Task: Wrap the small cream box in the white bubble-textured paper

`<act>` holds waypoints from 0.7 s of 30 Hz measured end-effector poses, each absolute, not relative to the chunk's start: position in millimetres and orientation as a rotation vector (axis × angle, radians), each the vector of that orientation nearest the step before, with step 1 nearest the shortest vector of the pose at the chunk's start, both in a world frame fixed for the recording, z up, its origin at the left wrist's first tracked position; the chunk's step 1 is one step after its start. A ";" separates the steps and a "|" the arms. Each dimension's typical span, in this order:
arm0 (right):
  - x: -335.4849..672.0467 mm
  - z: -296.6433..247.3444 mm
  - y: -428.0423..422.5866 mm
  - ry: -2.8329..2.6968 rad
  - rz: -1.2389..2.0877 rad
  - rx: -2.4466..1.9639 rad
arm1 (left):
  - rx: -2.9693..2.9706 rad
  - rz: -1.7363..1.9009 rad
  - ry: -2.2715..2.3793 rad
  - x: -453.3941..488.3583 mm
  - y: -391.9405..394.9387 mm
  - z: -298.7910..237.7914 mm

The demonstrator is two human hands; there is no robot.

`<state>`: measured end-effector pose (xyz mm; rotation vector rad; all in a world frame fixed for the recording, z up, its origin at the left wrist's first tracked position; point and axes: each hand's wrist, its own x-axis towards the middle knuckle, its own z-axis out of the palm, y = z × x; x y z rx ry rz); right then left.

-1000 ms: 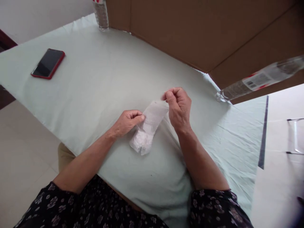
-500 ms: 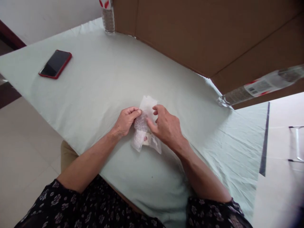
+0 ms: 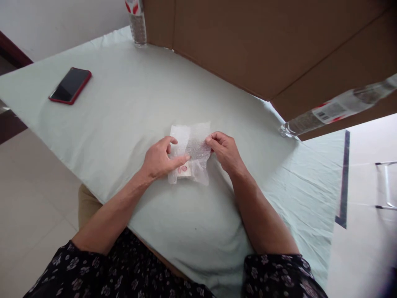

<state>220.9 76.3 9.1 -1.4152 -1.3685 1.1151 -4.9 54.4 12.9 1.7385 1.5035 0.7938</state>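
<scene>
Barcode (image 3: 323, 115) on bottle label (image 3: 333, 110), blurred; no words legible

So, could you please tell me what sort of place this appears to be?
Probably an indoor room, perhaps in a home: a cloth-covered table, a phone lying on it, and a tiled floor.

From the translucent bubble wrap (image 3: 198, 140), free pale-green cloth (image 3: 130, 95) runs toward eleven o'clock up to a clear plastic bottle (image 3: 137, 29); brown upright cardboard (image 3: 245, 45) blocks one o'clock, a red-cased black phone (image 3: 70, 85) ten.
</scene>
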 end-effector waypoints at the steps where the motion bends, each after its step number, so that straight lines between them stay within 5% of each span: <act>1: 220.5 8.2 76.1 -1.366 1.114 -1.403 | 1.751 0.733 1.509 -4.5 54.1 13.7; 16: 235.1 -12.3 87.7 -1.252 0.975 -1.559 | 1.493 0.880 1.784 -39.3 83.7 3.4; 21: 231.5 9.2 77.1 -1.416 0.629 -1.497 | 1.683 1.290 1.785 -35.9 76.9 10.0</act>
